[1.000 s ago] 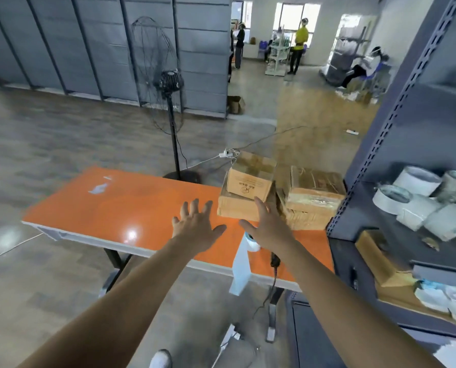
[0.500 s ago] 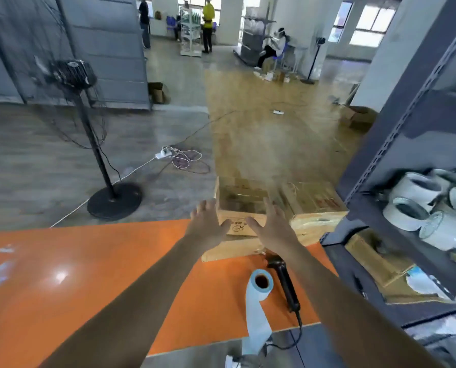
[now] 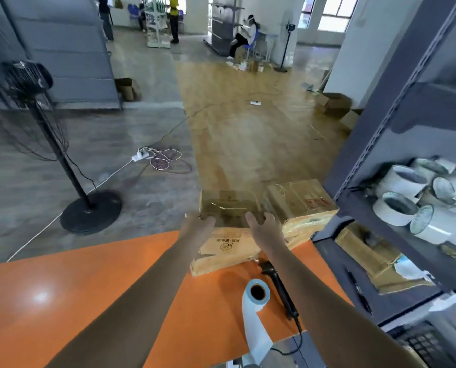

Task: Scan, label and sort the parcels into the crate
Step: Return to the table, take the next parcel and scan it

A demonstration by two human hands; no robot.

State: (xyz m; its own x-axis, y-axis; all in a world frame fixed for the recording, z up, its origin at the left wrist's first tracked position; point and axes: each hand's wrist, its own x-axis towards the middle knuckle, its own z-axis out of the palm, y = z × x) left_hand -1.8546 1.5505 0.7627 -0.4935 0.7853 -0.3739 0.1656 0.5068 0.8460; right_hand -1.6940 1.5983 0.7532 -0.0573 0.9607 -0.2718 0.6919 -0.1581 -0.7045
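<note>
- Cardboard parcel [image 3: 229, 212] tops a stack at the far edge of the tabletop [image 3: 88, 301], resting on a wider box [image 3: 221, 257].
- Left grip [image 3: 198, 226] curls round the parcel's near left corner, and right grip [image 3: 264, 227] curls over its near right edge. Both are clasping the cardboard, neither spread flat.
- The step looks like taking the parcel off the stack for scanning. It is best raised straight up before being drawn back, so the box under it does not slide.
- Just right of the parcel sits a second stack [image 3: 299, 201], so the right elbow should stay in.
- Nearer than the parcel lie the scanner [image 3: 281, 290] and label roll [image 3: 256, 293]. The parcel should land on bare orange beside them, not on the cord.
- Farther right of the parcel, a rack [image 3: 375, 160] holds tape rolls [image 3: 404, 208]. No crate shows.
</note>
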